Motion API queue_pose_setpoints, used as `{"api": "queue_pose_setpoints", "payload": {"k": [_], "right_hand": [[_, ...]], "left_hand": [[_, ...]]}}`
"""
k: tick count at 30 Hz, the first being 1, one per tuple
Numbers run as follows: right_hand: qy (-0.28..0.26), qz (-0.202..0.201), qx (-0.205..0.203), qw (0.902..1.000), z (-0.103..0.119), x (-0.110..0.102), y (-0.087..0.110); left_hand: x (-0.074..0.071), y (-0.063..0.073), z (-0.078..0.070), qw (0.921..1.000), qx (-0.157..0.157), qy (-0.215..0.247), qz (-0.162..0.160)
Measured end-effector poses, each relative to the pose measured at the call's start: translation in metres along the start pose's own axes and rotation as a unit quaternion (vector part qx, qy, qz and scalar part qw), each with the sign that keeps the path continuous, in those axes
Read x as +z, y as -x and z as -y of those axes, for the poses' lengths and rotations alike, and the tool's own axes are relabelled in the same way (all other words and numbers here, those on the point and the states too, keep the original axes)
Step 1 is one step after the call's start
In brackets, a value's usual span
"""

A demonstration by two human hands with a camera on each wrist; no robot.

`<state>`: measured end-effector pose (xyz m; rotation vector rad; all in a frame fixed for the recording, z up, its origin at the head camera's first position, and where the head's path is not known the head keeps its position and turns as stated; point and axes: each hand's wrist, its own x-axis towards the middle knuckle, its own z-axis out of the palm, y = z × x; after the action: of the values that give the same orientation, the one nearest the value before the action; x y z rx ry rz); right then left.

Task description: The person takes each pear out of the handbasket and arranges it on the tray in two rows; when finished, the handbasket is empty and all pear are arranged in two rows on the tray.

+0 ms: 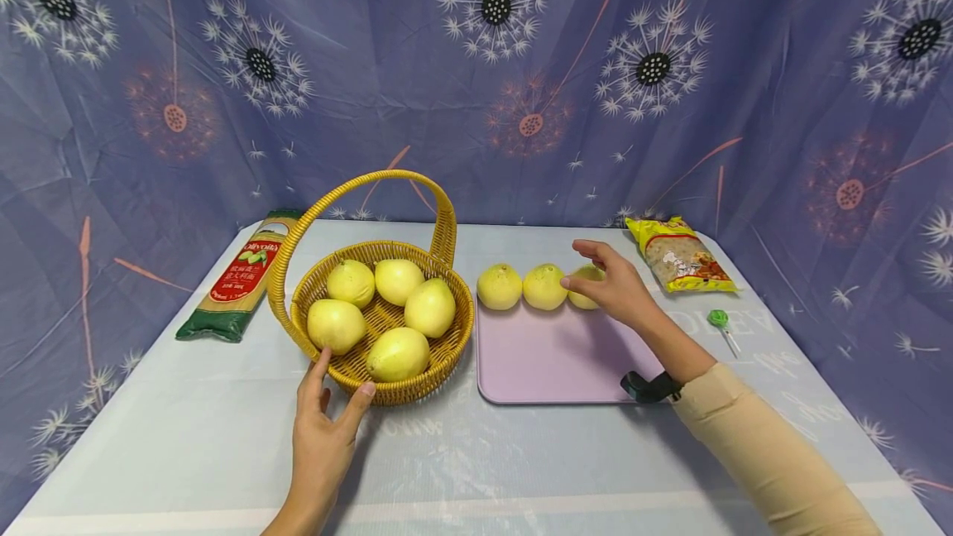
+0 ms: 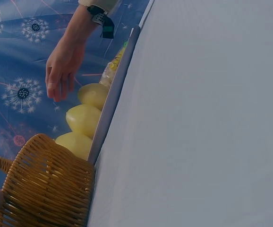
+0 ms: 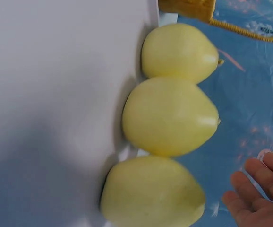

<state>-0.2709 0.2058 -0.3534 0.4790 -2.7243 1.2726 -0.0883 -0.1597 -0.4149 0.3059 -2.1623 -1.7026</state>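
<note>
A yellow wicker basket (image 1: 457,346) with a tall arched handle holds several pale yellow pomelos (image 1: 398,354). My left hand (image 1: 325,437) is at its near-left rim, thumb and index finger spread and touching the wicker; its other fingers are partly hidden. A lilac tray (image 1: 551,362) lies right of the basket, with a row of 3 pomelos along its far edge: a left one (image 1: 500,287), a middle one (image 1: 544,287) and a right one (image 1: 586,292). My right hand (image 1: 616,288) hovers over the right pomelo, fingers spread apart from it in the right wrist view.
A green-and-red pasta packet (image 1: 241,275) lies left of the basket. At the back right is a yellow snack bag (image 1: 685,259), with a green lollipop (image 1: 719,319) in front of it. A dandelion-print curtain (image 1: 372,89) hangs behind the white table (image 1: 476,470).
</note>
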Motion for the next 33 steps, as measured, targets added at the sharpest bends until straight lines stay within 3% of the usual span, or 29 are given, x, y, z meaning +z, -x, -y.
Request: {"api": "queue_pose_setpoints", "payload": {"k": [10,17,33], "right_hand": [[-0.015,0.025,-0.014,0.9995,0.025,0.013,0.000],[-0.024,0.040,-0.050,0.9977,0.041,0.023,0.001],[-0.015,0.068,-0.113,0.9912,0.073,0.045,-0.002]], "left_hand": [[0.001,0.000,0.000,1.0000,0.001,0.004,0.000],[0.001,0.001,0.000,0.9999,0.011,0.009,0.000],[0.001,0.001,0.000,1.0000,0.001,0.008,-0.003]]}}
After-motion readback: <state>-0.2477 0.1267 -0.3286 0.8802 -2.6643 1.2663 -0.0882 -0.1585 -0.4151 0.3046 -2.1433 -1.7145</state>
